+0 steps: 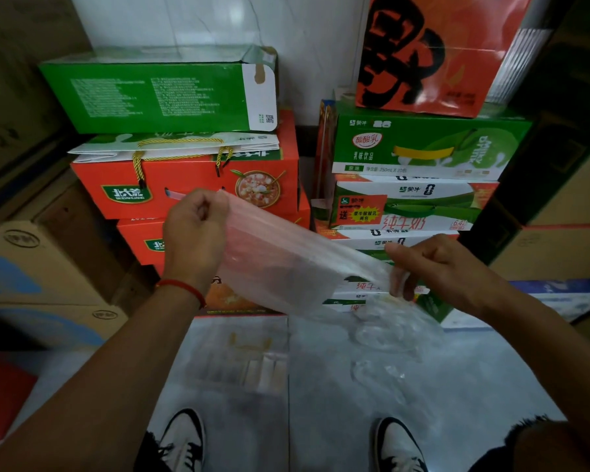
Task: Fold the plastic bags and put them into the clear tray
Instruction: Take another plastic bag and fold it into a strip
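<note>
— At centre frame, holding up a clear plastic bag [286, 267], stretched slantwise from upper left to lower right?

— Yes. Gripping its upper end with the left hand [193, 229], fingers curled tight round the gathered plastic; wearing a red string [181, 288] at that wrist.

— And at the lower right end?

— Pinching the bag's other end with the right hand [433, 267], thumb and curled fingers closed on it.

— Below the bag?

— Lying on the pale floor [321, 420], lower centre: a clear tray [242, 366], blurred. Just right of it, crumpled clear plastic [385, 338].

— Behind?

— Standing stacked: orange cartons [198, 185] at left, green cartons [423, 148] at right.
</note>
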`<control>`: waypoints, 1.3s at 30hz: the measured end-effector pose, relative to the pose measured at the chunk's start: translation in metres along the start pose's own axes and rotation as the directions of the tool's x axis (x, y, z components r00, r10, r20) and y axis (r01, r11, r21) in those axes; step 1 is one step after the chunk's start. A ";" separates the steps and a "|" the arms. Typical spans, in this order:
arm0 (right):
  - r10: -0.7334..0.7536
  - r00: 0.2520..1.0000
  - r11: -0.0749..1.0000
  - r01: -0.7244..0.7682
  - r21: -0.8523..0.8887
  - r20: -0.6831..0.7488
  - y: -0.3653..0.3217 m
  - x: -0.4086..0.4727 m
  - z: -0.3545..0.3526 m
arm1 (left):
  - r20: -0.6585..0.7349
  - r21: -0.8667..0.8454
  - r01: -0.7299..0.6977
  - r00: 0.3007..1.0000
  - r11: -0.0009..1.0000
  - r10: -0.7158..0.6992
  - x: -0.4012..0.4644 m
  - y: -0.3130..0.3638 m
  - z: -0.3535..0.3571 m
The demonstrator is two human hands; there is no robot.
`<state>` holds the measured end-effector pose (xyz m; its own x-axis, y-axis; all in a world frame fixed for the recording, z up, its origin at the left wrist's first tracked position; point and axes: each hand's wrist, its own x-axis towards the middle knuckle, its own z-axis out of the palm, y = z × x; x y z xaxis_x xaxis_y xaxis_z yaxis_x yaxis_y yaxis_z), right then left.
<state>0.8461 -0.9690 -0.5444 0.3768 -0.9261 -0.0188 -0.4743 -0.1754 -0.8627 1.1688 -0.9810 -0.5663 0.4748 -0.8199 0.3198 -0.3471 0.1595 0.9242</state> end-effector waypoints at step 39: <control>0.269 0.941 0.813 -0.107 0.572 -0.205 0.015 0.013 -0.002 | -0.028 -0.051 -0.117 0.993 0.992 0.116 0.004 0.011 -0.010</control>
<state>0.8427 -0.9843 -0.5567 0.0635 -0.9873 -0.1459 0.0294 0.1480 -0.9886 1.1748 -0.9766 -0.5528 0.4536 -0.7802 0.4307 -0.3588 0.2825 0.8896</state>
